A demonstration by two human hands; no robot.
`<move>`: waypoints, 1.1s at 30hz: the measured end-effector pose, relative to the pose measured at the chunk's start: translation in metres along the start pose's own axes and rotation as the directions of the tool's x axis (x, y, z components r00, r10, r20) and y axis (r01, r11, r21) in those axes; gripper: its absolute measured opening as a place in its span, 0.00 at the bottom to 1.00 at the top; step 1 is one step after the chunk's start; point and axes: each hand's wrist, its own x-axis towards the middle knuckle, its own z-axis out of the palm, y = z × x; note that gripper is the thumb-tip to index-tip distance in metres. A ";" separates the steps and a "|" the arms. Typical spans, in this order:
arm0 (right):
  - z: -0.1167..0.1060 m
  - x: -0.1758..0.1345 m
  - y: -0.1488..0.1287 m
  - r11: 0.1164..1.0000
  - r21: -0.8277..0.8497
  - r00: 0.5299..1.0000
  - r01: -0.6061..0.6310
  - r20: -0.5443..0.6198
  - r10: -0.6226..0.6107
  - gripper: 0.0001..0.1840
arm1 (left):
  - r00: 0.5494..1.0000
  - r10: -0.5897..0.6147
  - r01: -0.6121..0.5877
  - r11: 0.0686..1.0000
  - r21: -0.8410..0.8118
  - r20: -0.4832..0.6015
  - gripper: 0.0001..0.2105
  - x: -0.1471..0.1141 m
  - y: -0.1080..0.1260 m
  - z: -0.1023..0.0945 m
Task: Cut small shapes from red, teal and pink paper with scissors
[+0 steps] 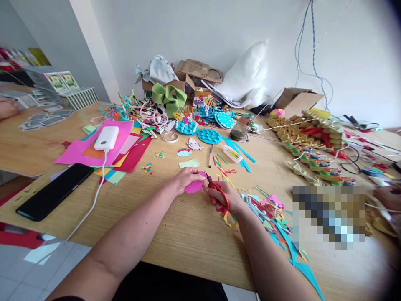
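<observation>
Between the fingers of my left hand (185, 180) is a small piece of magenta paper (194, 187), held just above the table. My right hand (224, 195) grips red-handled scissors (223, 193), whose blades point up and left at the paper's right edge. Whether the blades are cutting into it I cannot tell. Beyond my hands lie a pen (210, 156), a glue bottle (232, 154), a fish-shaped paper cutout (194, 144) and a pale green paper scrap (189, 163). Colourful paper scraps (266, 209) are heaped beside my right forearm.
On the left, a black phone (54, 191) and a white power bank (107, 138) with a cable rest by stacked coloured paper (78, 152). Blue decorated discs (209, 136), a glass jar (242, 127) and boxes (184, 79) stand farther back. Another person's hand (388, 198) is at right.
</observation>
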 end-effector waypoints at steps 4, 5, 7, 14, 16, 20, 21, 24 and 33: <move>0.000 -0.002 -0.004 1.000 -0.008 1.000 0.019 -0.004 -0.019 0.20 | 1.000 -0.014 0.014 1.000 -0.012 -0.014 0.15 -0.002 0.003 0.001; 0.000 -0.003 -0.005 1.000 -0.012 1.000 0.018 -0.007 -0.018 0.20 | 1.000 -0.018 0.017 1.000 -0.011 -0.017 0.15 -0.002 0.003 0.001; 0.001 -0.004 -0.007 1.000 -0.015 1.000 0.007 -0.011 -0.007 0.20 | 0.999 -0.022 0.022 1.000 -0.001 -0.023 0.15 -0.002 0.004 0.001; -0.002 -0.001 -0.003 1.000 -0.007 0.999 -0.028 0.030 0.028 0.20 | 0.999 -0.018 0.020 0.996 0.091 -0.030 0.14 -0.003 0.006 -0.002; -0.003 -0.001 -0.002 1.000 0.000 0.998 -0.027 0.049 0.027 0.21 | 1.000 -0.015 0.018 0.994 0.111 -0.027 0.13 -0.002 0.006 -0.003; -0.004 -0.002 -0.002 0.999 -0.009 0.997 -0.043 0.063 0.043 0.22 | 1.000 -0.020 0.020 0.992 0.126 -0.004 0.13 -0.001 0.005 -0.007; -0.004 -0.002 -0.002 0.999 -0.010 0.997 -0.050 0.063 0.050 0.22 | 1.000 -0.025 0.024 0.992 0.127 0.004 0.14 0.000 0.005 -0.007; -0.006 -0.002 0.000 0.998 -0.006 0.996 -0.065 0.061 0.065 0.21 | 0.999 -0.042 0.039 0.990 0.135 0.022 0.15 0.000 0.005 -0.009; -0.006 -0.005 -0.004 0.999 0.001 0.999 0.042 0.022 -0.042 0.20 | 0.996 -0.033 0.026 0.996 0.089 0.084 0.14 -0.004 0.011 -0.010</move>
